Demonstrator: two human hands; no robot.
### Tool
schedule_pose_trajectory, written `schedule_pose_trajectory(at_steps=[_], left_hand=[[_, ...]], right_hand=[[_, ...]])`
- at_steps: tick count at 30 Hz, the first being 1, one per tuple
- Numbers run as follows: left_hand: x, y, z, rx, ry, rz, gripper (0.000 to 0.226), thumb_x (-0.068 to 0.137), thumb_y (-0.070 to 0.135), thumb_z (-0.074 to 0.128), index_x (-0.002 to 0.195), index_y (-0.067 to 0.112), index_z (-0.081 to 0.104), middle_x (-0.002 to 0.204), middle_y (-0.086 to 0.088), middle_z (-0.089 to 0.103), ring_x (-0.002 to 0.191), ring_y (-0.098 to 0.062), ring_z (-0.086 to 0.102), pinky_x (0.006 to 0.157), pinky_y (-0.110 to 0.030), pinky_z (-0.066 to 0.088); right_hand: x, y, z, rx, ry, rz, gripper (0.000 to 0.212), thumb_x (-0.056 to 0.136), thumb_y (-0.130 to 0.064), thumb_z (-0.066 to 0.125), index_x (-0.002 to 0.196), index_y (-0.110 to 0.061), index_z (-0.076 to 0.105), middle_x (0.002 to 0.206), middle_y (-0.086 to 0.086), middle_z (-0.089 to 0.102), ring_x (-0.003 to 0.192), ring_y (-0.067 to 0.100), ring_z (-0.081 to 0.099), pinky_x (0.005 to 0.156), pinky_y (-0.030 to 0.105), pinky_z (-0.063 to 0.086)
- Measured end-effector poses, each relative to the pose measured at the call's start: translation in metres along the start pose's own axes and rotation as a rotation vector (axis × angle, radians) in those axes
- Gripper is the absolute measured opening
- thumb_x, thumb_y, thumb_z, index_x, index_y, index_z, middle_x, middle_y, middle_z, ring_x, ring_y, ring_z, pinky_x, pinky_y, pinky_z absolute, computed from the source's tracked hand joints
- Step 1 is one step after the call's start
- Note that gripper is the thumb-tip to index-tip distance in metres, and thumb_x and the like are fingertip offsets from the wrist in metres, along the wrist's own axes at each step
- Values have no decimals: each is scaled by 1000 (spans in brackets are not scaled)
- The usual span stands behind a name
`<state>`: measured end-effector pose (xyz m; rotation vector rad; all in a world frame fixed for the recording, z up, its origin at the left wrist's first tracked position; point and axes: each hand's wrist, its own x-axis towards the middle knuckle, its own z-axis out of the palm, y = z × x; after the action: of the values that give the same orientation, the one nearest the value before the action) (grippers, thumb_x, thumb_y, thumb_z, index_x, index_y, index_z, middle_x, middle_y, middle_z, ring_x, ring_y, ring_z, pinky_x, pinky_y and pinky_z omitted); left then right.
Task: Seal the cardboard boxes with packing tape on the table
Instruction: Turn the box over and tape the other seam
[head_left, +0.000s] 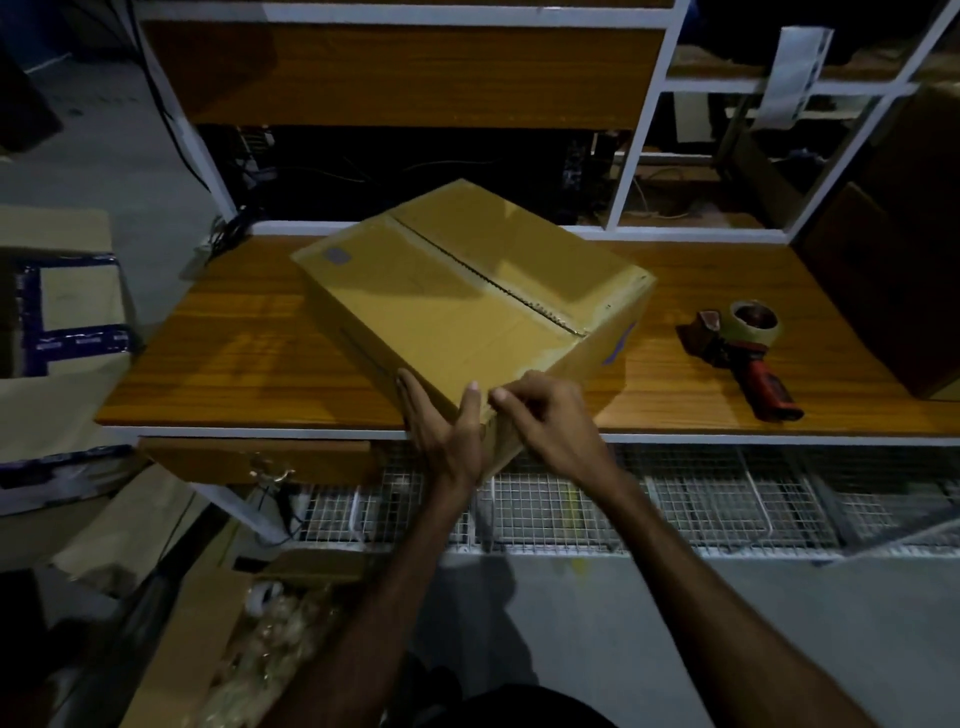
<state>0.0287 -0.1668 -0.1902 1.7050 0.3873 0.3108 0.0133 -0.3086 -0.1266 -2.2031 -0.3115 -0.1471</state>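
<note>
Both of your hands work the near corner of the cardboard box (467, 291) on the table (218, 364): left hand (441, 421) flat, fingers straight against its side; right hand (540, 415) curled, pinching at the edge. The flaps are closed, contents hidden. Next you likely need the tape dispenser (748, 348), lying well apart to your right.

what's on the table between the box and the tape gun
Nothing: in the head view, only bare wooden table shows between the box and the tape gun.
</note>
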Motion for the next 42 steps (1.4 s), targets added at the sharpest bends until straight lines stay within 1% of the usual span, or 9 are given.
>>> schedule_pose_trajectory(at_steps=[4, 9, 15, 19, 23, 26, 31, 37, 42], left_hand=[[-2, 5, 0, -100, -4, -5, 101, 89, 53, 64, 168, 18, 12, 175, -3, 13, 159, -21, 16, 129, -47, 20], [36, 2, -25, -148, -200, -54, 98, 92, 44, 71, 168, 21, 14, 170, -5, 30, 153, -28, 33, 125, -48, 32], [95, 28, -45, -73, -438, -8, 62, 104, 13, 61, 161, 15, 37, 138, 4, 64, 119, -7, 65, 109, -35, 51], [118, 49, -32, 29, -442, 38, 55, 108, 11, 54, 160, 8, 35, 140, 3, 54, 120, -13, 59, 96, -19, 54], [127, 45, -9, 167, -348, 109, 54, 110, 29, 50, 160, 11, 40, 156, 0, 49, 141, -22, 49, 116, -41, 44], [111, 47, 7, 322, -196, 206, 49, 113, 31, 44, 157, 10, 42, 154, -1, 51, 137, -21, 50, 111, -34, 42], [103, 48, 20, 674, -90, 620, 35, 108, 23, 51, 137, 8, 64, 150, -12, 57, 143, -33, 46, 122, -52, 30], [76, 66, 67, 741, -392, 938, 30, 106, 28, 57, 130, 14, 70, 138, -7, 67, 136, -28, 53, 121, -49, 30], [46, 83, 123, 692, -575, 1059, 31, 106, 30, 58, 129, 15, 71, 138, -5, 68, 135, -26, 52, 118, -45, 34]], right_hand=[[59, 34, -61, -183, 289, 65, 34, 107, -40, 59, 118, -14, 78, 109, 2, 78, 87, 11, 70, 82, 43, 63], [119, 91, -119, -534, 124, 359, 47, 104, -53, 53, 140, -26, 67, 158, 10, 45, 142, 31, 48, 113, 56, 43], [77, 115, -114, -523, 256, 434, 59, 106, -64, 42, 149, -27, 58, 162, 13, 38, 147, 39, 37, 115, 61, 38], [39, 116, -102, -525, 398, 434, 54, 108, -60, 41, 147, -26, 57, 162, 14, 36, 145, 40, 37, 111, 55, 41], [29, 130, -106, -456, 374, 414, 55, 110, -56, 43, 156, -26, 49, 168, 13, 28, 150, 39, 32, 117, 55, 37], [32, 139, -119, -432, 346, 380, 57, 109, -56, 45, 156, -24, 50, 167, 15, 30, 149, 40, 33, 117, 54, 38], [42, 147, -135, -385, 326, 365, 60, 106, -61, 49, 154, -24, 53, 166, 13, 34, 146, 38, 40, 115, 55, 42], [30, 165, -140, -49, 640, 279, 38, 106, -41, 61, 126, -11, 72, 132, 9, 68, 121, 19, 62, 102, 49, 56], [14, 204, -163, -55, 749, 412, 43, 103, -46, 51, 112, -12, 76, 106, 8, 78, 100, 27, 73, 89, 46, 60]])
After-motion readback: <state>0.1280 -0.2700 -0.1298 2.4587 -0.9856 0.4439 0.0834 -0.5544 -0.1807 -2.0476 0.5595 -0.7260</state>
